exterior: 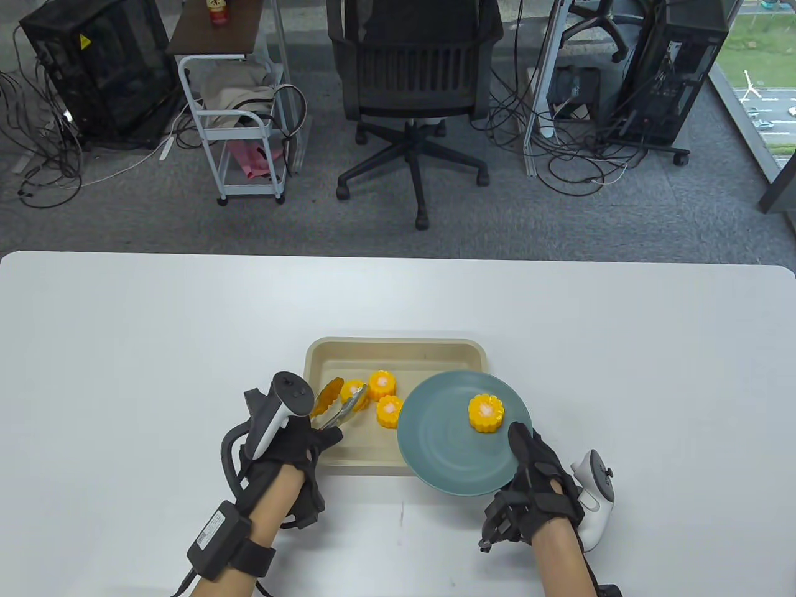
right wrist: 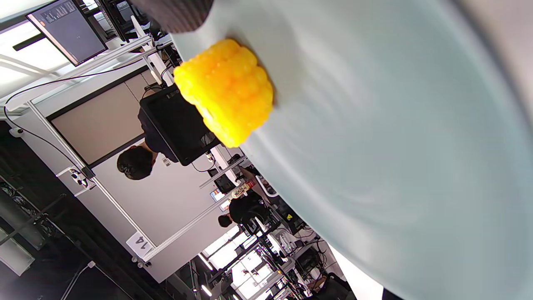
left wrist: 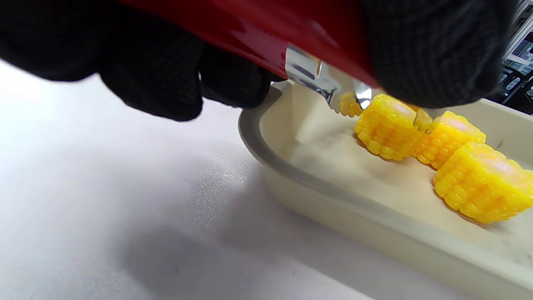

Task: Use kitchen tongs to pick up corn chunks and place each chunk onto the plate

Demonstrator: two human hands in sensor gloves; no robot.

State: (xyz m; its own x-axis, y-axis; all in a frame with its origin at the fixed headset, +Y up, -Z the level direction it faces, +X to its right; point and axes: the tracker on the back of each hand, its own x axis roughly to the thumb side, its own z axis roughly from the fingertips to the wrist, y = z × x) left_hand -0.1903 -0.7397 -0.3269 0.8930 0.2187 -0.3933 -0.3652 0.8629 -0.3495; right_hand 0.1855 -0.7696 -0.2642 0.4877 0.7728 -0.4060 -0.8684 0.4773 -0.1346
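Left hand (exterior: 292, 454) grips the kitchen tongs (exterior: 339, 407), fingers curled round the red handle. The tong tips sit at the leftmost of three corn chunks (exterior: 353, 394) in the beige tray (exterior: 398, 351) on the white counter (exterior: 124, 348). Whether the tips are touching that chunk cannot be told. Right hand (exterior: 535, 485) holds the teal plate (exterior: 435, 454) at its near right rim, thumb on top. The plate overlaps the tray's right side and carries one corn chunk (exterior: 485, 413).
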